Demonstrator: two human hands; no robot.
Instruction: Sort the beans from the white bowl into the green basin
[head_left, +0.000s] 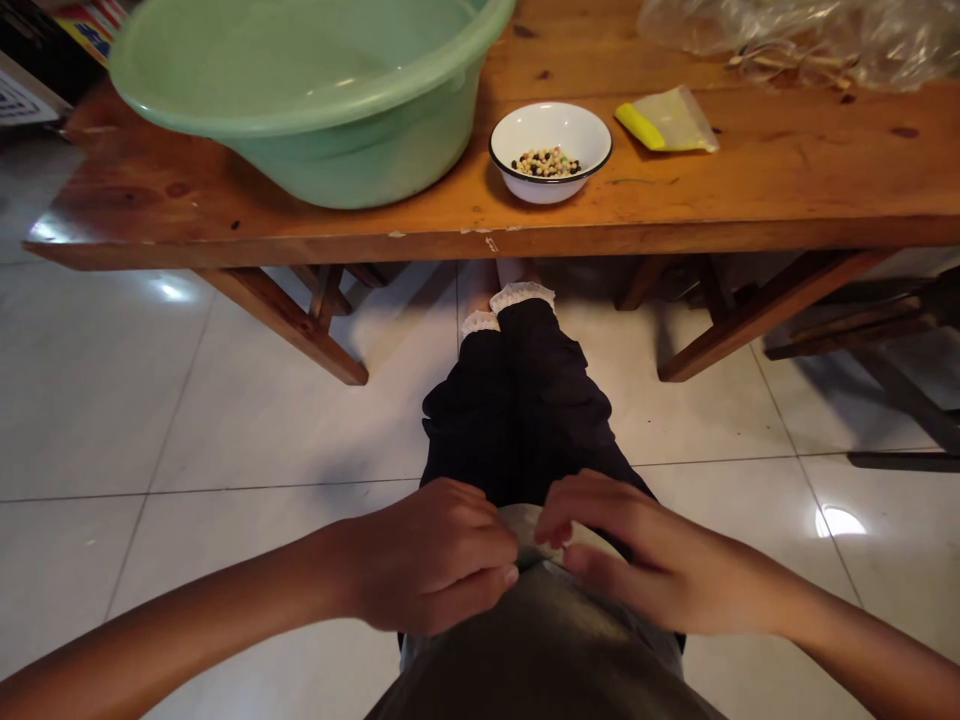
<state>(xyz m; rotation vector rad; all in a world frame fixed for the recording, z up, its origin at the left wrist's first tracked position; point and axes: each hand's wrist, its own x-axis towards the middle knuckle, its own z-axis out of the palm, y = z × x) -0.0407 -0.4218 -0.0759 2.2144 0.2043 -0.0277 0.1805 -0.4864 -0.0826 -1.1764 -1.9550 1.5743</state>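
we find both hands at the lap, on the hem of a soft grey-green fabric garment (536, 640). the left hand (435, 555) is curled closed pinching the hem; the right hand (637, 560) rests half-closed with fingertips on it. we judge the cloth light, limp, best held at the edge. the pinch itself is hidden. a white enamel bowl of mixed beans (550, 150) sits apart on the wooden worktop (787, 180).

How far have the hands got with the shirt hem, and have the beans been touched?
Looks done: a white bowl on the table already holds mixed beans. In hand: the left hand and right hand both pinch the shirt hem at the lap. Left: bowl, green basin and yellow packet sit untouched, away from both hands.
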